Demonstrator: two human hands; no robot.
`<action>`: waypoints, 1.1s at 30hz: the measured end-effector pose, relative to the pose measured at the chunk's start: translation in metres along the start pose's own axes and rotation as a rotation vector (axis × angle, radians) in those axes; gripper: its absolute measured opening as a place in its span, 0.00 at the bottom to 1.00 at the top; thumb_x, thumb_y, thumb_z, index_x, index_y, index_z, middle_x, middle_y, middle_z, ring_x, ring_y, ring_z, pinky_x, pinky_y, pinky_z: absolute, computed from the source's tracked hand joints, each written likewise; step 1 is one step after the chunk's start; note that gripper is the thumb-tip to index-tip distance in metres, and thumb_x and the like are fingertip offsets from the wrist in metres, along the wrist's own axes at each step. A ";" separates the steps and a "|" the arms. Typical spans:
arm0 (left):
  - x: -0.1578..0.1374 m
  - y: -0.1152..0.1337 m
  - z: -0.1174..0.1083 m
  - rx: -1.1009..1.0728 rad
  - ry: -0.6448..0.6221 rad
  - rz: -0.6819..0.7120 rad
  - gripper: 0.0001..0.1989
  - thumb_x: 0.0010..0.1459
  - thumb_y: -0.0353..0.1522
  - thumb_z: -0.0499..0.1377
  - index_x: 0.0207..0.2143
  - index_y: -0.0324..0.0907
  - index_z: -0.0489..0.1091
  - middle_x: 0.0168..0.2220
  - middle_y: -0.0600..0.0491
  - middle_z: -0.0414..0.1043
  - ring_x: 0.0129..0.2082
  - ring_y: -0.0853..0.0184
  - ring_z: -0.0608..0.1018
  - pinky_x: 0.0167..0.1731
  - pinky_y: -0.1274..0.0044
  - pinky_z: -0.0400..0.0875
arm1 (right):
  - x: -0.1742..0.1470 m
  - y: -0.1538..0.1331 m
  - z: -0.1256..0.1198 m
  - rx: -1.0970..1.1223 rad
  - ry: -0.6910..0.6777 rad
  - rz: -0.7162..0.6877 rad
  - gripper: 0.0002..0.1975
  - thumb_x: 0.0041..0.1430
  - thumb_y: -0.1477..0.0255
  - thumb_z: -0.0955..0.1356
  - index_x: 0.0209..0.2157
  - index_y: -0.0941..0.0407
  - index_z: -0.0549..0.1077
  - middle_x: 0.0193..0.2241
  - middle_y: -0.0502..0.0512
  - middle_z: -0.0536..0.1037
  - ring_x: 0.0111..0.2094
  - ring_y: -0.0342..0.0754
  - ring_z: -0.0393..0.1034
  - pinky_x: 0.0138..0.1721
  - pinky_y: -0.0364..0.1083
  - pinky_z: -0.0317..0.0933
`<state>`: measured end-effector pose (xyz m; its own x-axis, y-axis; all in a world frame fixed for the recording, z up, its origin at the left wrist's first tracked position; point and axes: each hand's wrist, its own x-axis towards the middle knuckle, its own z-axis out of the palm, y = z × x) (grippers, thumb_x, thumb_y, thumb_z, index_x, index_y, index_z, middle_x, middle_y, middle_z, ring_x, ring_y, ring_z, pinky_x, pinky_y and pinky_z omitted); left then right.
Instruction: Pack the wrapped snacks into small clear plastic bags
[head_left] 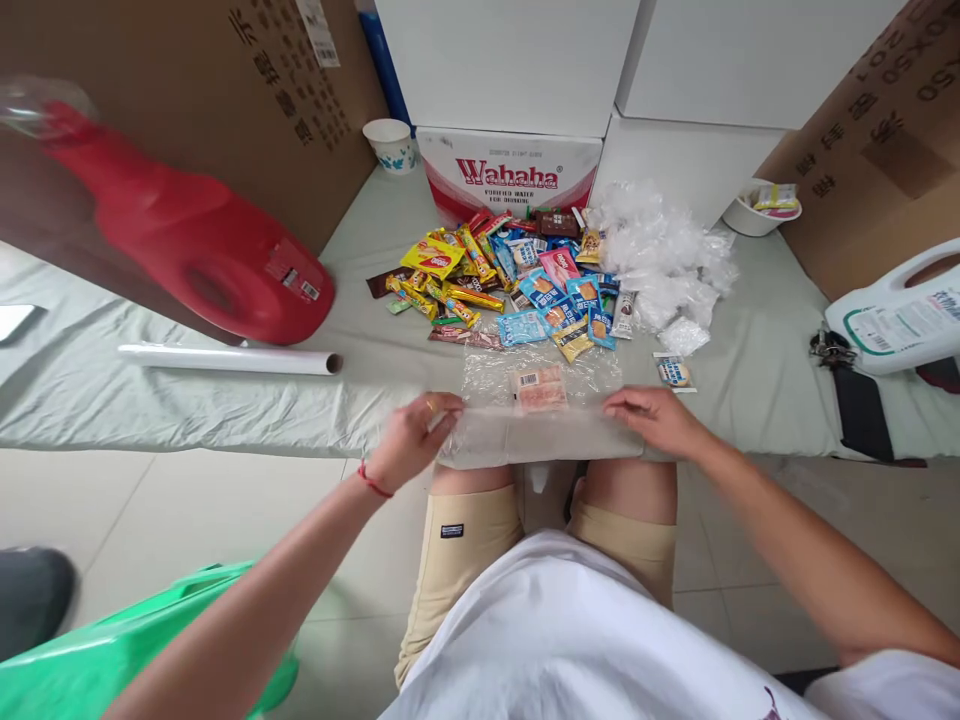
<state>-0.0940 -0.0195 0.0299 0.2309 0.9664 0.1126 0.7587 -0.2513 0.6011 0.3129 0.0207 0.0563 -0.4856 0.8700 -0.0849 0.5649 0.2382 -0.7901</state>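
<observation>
Pinching clear plastic film (559,437) on both sides, I have my left grip (409,432) closed on it with thumb and fingers, and my right grip (664,420) closed on it likewise; the film spans the space between my hands, its near part reaching the front edge of the counter (375,390), which is draped in pale green cloth. A small pinkish packet (541,388) lies flat at the film, between my two hands and touched by neither; whether it rests on top of the film or under a layer, I cannot tell. Just beyond it sits a heap of wrapped snacks (433,257), yellow, blue, brown and red; crumpled clear plastic (652,265) is piled at its right, and a single white-and-blue packet (673,372) lies near my right hand. A white tube (232,358) lies off to my left, near a red jug (217,250); behind the heap stands a Wahaha carton (510,172).
</observation>
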 end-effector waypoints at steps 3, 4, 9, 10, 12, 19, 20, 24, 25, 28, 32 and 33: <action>0.044 0.003 -0.012 -0.018 -0.043 -0.219 0.16 0.61 0.42 0.56 0.42 0.44 0.79 0.39 0.52 0.83 0.39 0.61 0.82 0.45 0.72 0.76 | 0.037 0.011 -0.019 0.028 0.043 0.097 0.20 0.62 0.53 0.68 0.38 0.55 0.81 0.30 0.51 0.80 0.31 0.48 0.72 0.34 0.45 0.65; 0.058 0.004 -0.011 -0.006 -0.049 -0.266 0.15 0.59 0.41 0.56 0.40 0.44 0.79 0.37 0.51 0.83 0.38 0.60 0.82 0.43 0.73 0.75 | 0.048 0.016 -0.022 -0.008 0.060 0.137 0.19 0.61 0.55 0.68 0.36 0.56 0.80 0.28 0.51 0.79 0.30 0.48 0.71 0.33 0.45 0.63; 0.099 0.003 0.013 0.103 -0.067 -0.356 0.11 0.54 0.36 0.57 0.32 0.43 0.78 0.31 0.49 0.80 0.36 0.57 0.80 0.40 0.71 0.72 | 0.069 0.020 -0.024 -0.558 0.066 0.358 0.08 0.58 0.68 0.69 0.36 0.55 0.80 0.32 0.56 0.81 0.33 0.53 0.73 0.36 0.47 0.62; 0.102 0.002 0.018 0.099 -0.060 -0.349 0.11 0.54 0.36 0.57 0.33 0.42 0.78 0.32 0.49 0.80 0.37 0.57 0.80 0.41 0.71 0.72 | 0.069 0.015 -0.025 -0.651 0.058 0.375 0.08 0.57 0.70 0.69 0.37 0.54 0.81 0.35 0.58 0.82 0.35 0.55 0.74 0.37 0.48 0.62; 0.105 -0.001 0.023 0.071 -0.021 -0.337 0.12 0.55 0.36 0.56 0.34 0.41 0.78 0.36 0.47 0.79 0.40 0.57 0.80 0.44 0.70 0.73 | 0.075 0.002 -0.029 -0.746 0.092 0.341 0.10 0.59 0.69 0.68 0.40 0.53 0.81 0.39 0.62 0.82 0.39 0.58 0.74 0.39 0.50 0.63; 0.106 -0.014 0.029 -0.144 0.123 -0.276 0.19 0.55 0.37 0.57 0.46 0.40 0.77 0.50 0.44 0.75 0.54 0.54 0.75 0.59 0.63 0.69 | 0.168 -0.036 -0.014 -0.780 0.085 -0.069 0.19 0.68 0.65 0.65 0.52 0.59 0.78 0.47 0.65 0.80 0.51 0.61 0.68 0.56 0.54 0.57; 0.105 -0.014 0.030 -0.198 0.131 -0.274 0.21 0.55 0.36 0.57 0.50 0.40 0.75 0.53 0.44 0.74 0.56 0.55 0.74 0.60 0.63 0.68 | 0.183 -0.037 -0.007 -0.778 0.019 -0.064 0.20 0.68 0.63 0.66 0.54 0.60 0.78 0.48 0.66 0.80 0.51 0.61 0.67 0.57 0.54 0.57; 0.098 -0.006 0.035 -0.186 0.061 -0.316 0.39 0.50 0.36 0.63 0.66 0.41 0.62 0.62 0.42 0.69 0.61 0.50 0.72 0.61 0.60 0.67 | 0.220 -0.042 0.016 -0.762 -0.149 0.069 0.24 0.62 0.59 0.72 0.55 0.57 0.78 0.47 0.64 0.81 0.52 0.61 0.69 0.52 0.52 0.59; 0.097 -0.003 0.036 -0.139 0.038 -0.331 0.44 0.48 0.37 0.65 0.68 0.41 0.59 0.64 0.42 0.68 0.62 0.48 0.71 0.62 0.59 0.66 | 0.224 -0.043 0.018 -0.745 -0.168 0.092 0.22 0.60 0.61 0.74 0.53 0.57 0.79 0.45 0.62 0.81 0.51 0.60 0.70 0.50 0.50 0.59; 0.098 0.008 0.038 -0.038 0.015 -0.386 0.49 0.48 0.39 0.69 0.70 0.42 0.55 0.66 0.40 0.65 0.65 0.46 0.69 0.63 0.60 0.64 | 0.227 -0.048 0.016 -0.665 -0.217 0.062 0.11 0.60 0.70 0.72 0.44 0.57 0.81 0.40 0.57 0.82 0.43 0.52 0.73 0.43 0.45 0.59; 0.105 0.022 0.037 0.067 -0.022 -0.469 0.48 0.48 0.41 0.70 0.69 0.44 0.56 0.59 0.43 0.74 0.60 0.47 0.72 0.58 0.62 0.66 | 0.208 -0.061 0.005 -0.639 -0.170 -0.137 0.08 0.62 0.72 0.69 0.41 0.60 0.80 0.41 0.58 0.80 0.41 0.49 0.72 0.40 0.43 0.57; 0.107 0.025 0.036 0.086 -0.037 -0.484 0.48 0.48 0.41 0.70 0.69 0.44 0.56 0.55 0.44 0.77 0.59 0.47 0.73 0.57 0.62 0.66 | 0.198 -0.066 0.004 -0.652 -0.153 -0.180 0.08 0.63 0.72 0.69 0.41 0.60 0.79 0.42 0.59 0.79 0.41 0.49 0.71 0.39 0.43 0.56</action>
<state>-0.0289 0.0756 0.0287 -0.1399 0.9713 -0.1922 0.8314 0.2207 0.5100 0.1770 0.1754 0.0899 -0.6707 0.7336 -0.1094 0.7293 0.6254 -0.2774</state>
